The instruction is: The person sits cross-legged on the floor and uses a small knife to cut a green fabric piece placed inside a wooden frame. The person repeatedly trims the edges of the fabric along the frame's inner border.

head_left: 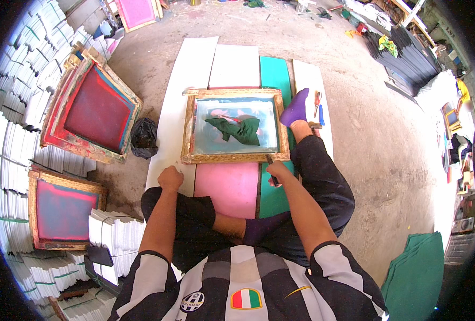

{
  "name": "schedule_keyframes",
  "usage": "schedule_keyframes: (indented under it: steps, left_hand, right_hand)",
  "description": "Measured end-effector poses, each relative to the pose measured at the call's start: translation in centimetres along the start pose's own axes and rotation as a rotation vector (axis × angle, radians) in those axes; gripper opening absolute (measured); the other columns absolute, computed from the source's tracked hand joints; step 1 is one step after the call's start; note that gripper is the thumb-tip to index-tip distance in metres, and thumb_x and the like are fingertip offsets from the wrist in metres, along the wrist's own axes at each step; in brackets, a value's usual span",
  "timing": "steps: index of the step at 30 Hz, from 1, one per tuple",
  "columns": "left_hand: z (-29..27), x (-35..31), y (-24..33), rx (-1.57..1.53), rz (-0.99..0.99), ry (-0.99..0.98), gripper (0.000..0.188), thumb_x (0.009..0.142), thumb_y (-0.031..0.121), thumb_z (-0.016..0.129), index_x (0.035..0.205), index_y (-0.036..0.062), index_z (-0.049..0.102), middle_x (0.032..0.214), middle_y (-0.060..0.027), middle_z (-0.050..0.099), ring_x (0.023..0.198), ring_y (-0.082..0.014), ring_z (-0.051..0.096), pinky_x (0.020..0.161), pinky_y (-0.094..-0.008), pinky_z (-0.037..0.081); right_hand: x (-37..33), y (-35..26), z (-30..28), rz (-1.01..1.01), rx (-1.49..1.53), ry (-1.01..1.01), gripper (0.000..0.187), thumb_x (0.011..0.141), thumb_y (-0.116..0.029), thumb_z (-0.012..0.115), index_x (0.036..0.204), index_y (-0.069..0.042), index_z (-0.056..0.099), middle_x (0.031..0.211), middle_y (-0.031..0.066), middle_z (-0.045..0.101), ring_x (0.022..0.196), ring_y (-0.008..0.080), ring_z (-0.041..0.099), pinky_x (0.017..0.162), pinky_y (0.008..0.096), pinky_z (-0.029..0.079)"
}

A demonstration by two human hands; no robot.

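Observation:
A wooden screen-printing frame (232,158) lies flat before me, its pale blue mesh (205,142) facing up. On the mesh rests a crumpled dark green cloth (242,131), with pinkish and white patches beside it. My right hand (279,171) is closed around a dark, narrow tool (270,159) at the frame's near right corner; its kind is not clear. My left hand (170,178) is a fist just off the near left corner, by my left knee. Its fingers hide whatever might be inside. My foot in a purple sock (295,108) is against the frame's right side.
White, pink (226,187) and green panels (275,69) lie under the frame. Hand tools with an orange handle (317,99) and a blue handle (321,114) lie right of my foot. Leftward are a black bag (144,138), more screens (95,109) and stacked white sheets (7,128).

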State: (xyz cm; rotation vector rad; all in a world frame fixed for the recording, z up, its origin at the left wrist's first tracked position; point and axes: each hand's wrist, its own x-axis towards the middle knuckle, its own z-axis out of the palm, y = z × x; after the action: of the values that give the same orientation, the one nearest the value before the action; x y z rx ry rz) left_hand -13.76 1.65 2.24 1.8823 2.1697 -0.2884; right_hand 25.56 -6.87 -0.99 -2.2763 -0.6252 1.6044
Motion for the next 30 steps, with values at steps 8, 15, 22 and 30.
schedule_keyframes:
  steps: [8,15,22,30]
  left_hand:
    - [2.7,0.2,2.8,-0.001,0.664,0.335,0.049,0.077,0.025,0.076,0.121,0.0112,0.062,0.124,-0.0122,0.060,0.115,-0.0319,0.056,0.095,-0.0471,0.046]
    - [4.0,0.2,2.9,0.009,0.717,0.322,0.055,0.074,0.023,0.078,0.125,0.0117,0.060,0.128,-0.0120,0.057,0.120,-0.0316,0.053,0.097,-0.0470,0.044]
    - [4.5,0.4,2.9,-0.025,0.713,0.339,0.057,0.074,0.021,0.077,0.127,0.0109,0.059,0.132,-0.0125,0.055,0.122,-0.0317,0.052,0.098,-0.0479,0.045]
    - [4.9,-0.4,1.8,-0.077,0.675,0.350,0.056,0.077,0.019,0.072,0.130,0.0100,0.058,0.137,-0.0134,0.054,0.129,-0.0339,0.049,0.105,-0.0472,0.042]
  right_hand:
    - [0.4,1.0,1.0,-0.040,-0.155,0.099,0.018,0.086,-0.010,0.055,0.096,0.005,0.059,0.070,0.0184,0.065,0.052,0.0283,0.065,0.040,0.0438,0.046]
    - [0.1,1.6,2.4,-0.062,-0.287,0.260,0.032,0.086,-0.016,0.063,0.113,0.002,0.065,0.101,0.0234,0.072,0.091,0.0358,0.073,0.078,0.0464,0.058]
    - [3.5,4.3,3.3,-0.247,-0.244,0.376,0.012,0.088,-0.007,0.057,0.096,0.001,0.060,0.070,0.0169,0.065,0.052,0.0268,0.064,0.044,0.0407,0.047]
    - [0.7,4.3,5.2,-0.340,0.171,0.161,0.004,0.083,-0.003,0.057,0.086,-0.003,0.054,0.060,0.0087,0.056,0.041,0.0196,0.054,0.037,0.0380,0.041]
